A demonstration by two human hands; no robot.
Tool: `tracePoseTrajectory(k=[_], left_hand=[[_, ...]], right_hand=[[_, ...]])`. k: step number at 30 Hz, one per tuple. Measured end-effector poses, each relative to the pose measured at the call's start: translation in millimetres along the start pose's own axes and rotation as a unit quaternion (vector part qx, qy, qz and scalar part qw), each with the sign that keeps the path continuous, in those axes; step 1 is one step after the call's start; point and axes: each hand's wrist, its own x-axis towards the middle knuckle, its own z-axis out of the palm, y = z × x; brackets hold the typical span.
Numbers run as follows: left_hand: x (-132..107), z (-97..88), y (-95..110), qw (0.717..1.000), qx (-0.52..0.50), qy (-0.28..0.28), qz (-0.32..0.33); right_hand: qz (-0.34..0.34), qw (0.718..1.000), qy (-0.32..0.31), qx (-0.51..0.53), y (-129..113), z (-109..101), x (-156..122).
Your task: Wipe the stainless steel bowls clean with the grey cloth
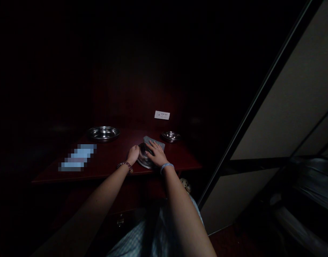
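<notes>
A shiny round metal plate lies near the front edge of the dark red desk. My left hand is closed on its left rim, the fingertips turned out of sight. A grey cloth rests over the plate's far right part. On top of the cloth, my right hand lies flat with its fingers stretched out and spread. What is under the right palm is hidden.
A larger metal dish stands at the back left, and small metal bowls at the back right. A blurred-out bluish item lies on the left. A white socket is on the back wall. A pale sliding panel borders the right side.
</notes>
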Motion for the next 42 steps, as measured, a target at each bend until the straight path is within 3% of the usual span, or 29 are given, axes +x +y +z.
tracePoseTrajectory(k=[7,18,35,42], left_hand=[[-1,-0.6,1,1.0,-0.006,0.004,0.0],[-2,1.5,0,1.0,-0.02,-0.005,0.005],[-3,4.3,-5,0.996,-0.088,-0.014,0.023],[-3,1.8,-3,0.998,-0.05,-0.003,0.023]], right_hand=[[-0.018,1.0,0.007,-0.006,-10,-3,0],[-0.016,0.997,0.075,-0.019,-31,-10,-4],[-0.02,0.998,0.051,-0.034,-35,-10,-4],[-0.02,0.998,0.048,-0.048,-38,-12,-5]])
